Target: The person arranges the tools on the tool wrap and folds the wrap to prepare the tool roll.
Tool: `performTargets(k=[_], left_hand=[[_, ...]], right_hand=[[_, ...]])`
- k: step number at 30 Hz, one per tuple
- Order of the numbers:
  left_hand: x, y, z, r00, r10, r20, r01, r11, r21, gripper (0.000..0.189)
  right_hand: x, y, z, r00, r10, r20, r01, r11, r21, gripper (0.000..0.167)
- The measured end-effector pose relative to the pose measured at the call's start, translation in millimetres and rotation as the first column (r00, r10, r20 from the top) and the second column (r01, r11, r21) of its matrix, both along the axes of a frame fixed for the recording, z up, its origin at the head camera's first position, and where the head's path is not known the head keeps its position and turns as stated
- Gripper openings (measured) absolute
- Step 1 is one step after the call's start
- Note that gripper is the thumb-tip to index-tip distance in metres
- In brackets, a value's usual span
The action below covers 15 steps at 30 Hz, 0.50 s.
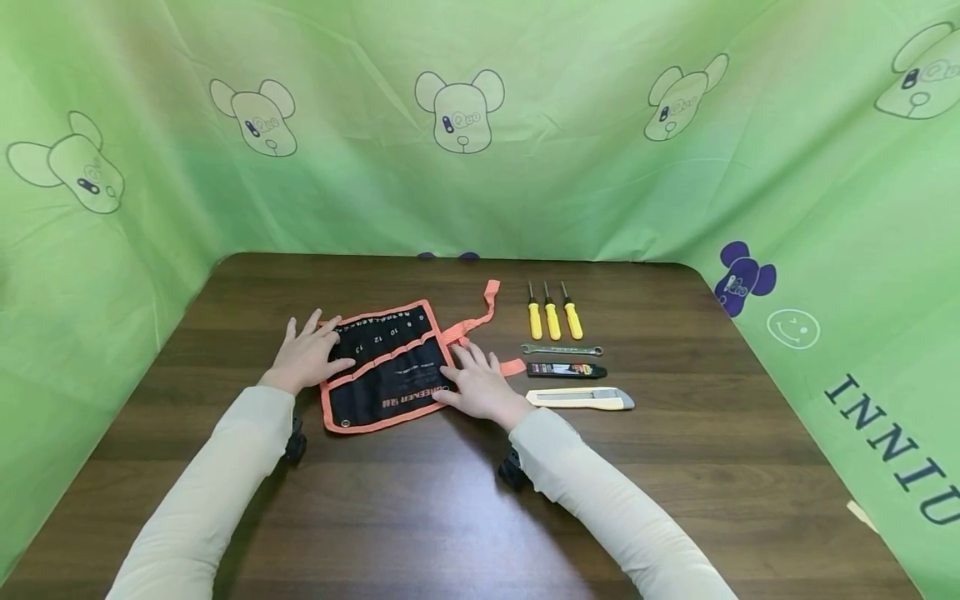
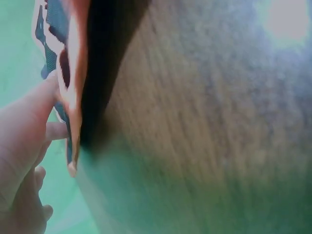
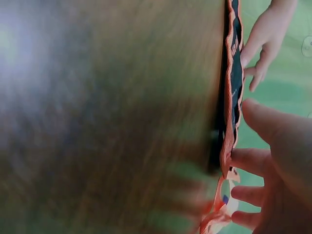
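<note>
Looks like light, limp cloth, not fragile. Pouch [image 1: 390, 377] lies on the counter [image 1: 405, 508]; left hand [image 1: 306, 356] and right hand [image 1: 483, 390] rest at its sides, fingers spread, gripping nothing. Best hold: orange border [image 1: 432, 320].

Brown table [image 1: 420, 517] (wood-grained), black pouch [image 1: 384, 390], three screwdrivers [image 1: 552, 323], wrench [image 1: 562, 350], black case [image 1: 562, 370], utility knife [image 1: 581, 400]

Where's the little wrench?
In the head view, the wrench lies to the right of the black pouch, just below the three yellow screwdrivers.
</note>
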<state>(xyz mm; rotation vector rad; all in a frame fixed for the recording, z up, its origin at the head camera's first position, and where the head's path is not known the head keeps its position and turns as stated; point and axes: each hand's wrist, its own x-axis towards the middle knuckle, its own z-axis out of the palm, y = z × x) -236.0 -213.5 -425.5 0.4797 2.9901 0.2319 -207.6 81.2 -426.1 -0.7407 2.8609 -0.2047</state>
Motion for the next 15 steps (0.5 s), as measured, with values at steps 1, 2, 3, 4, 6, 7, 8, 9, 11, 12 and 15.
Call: performTargets(k=[1, 2, 3, 4, 6, 7, 8, 9, 11, 12, 15], left_hand=[[0.8, 0.4, 0.9, 1.000, -0.005, -0.009, 0.005, 1.000, 0.000, 0.053], [1.5, 0.6, 1.5, 1.000, -0.010, -0.017, 0.010, 1.000, -0.002, 0.051], [2.2, 0.6, 1.9, 1.000, -0.014, -0.020, 0.014, 1.000, -0.002, 0.049], [2.9, 0.6, 2.3, 1.000, -0.018, -0.023, 0.018, 1.000, -0.003, 0.046], [4.0, 0.6, 2.6, 0.999, -0.027, -0.028, 0.027, 1.000, -0.005, 0.041], [4.7, 0.6, 2.7, 0.999, -0.033, -0.031, 0.033, 0.999, -0.009, 0.039], [5.3, 0.5, 3.0, 0.999, -0.040, -0.035, 0.039, 0.999, -0.012, 0.038], [5.9, 0.5, 3.3, 0.998, -0.046, -0.038, 0.046, 0.999, -0.014, 0.037], [7.4, 0.4, 3.9, 0.997, -0.058, -0.045, 0.057, 0.998, -0.015, 0.036], [8.3, 0.4, 4.2, 0.997, -0.063, -0.045, 0.063, 0.998, -0.011, 0.036], [11.0, 0.6, 4.7, 0.996, -0.074, -0.040, 0.074, 0.997, 0.005, 0.036]], right_hand=[[-1.2, 0, 0.0, 1.000, -0.004, 0.002, 0.004, 1.000, 0.007, 0.059], [-2.4, 1, 0.1, 1.000, -0.008, 0.005, 0.008, 1.000, 0.015, 0.061], [-3.4, 1, 0.4, 1.000, -0.012, 0.009, 0.012, 1.000, 0.022, 0.064], [-4.4, 1, 0.9, 1.000, -0.017, 0.012, 0.017, 0.999, 0.028, 0.065], [-6.2, 1, 1.8, 0.999, -0.025, 0.020, 0.024, 0.999, 0.032, 0.068], [-7.0, 1, 2.1, 0.999, -0.027, 0.021, 0.026, 0.999, 0.033, 0.070], [-7.7, 0, 2.4, 0.999, -0.029, 0.023, 0.029, 0.999, 0.036, 0.071], [-8.4, 0, 2.5, 0.999, -0.032, 0.023, 0.031, 0.999, 0.039, 0.072], [-9.7, 0, 2.3, 0.999, -0.035, 0.022, 0.034, 0.998, 0.043, 0.073], [-10.2, 0, 2.1, 0.999, -0.037, 0.022, 0.036, 0.998, 0.044, 0.073], [-11.9, 0, 1.3, 0.999, -0.040, 0.021, 0.039, 0.998, 0.044, 0.075]])
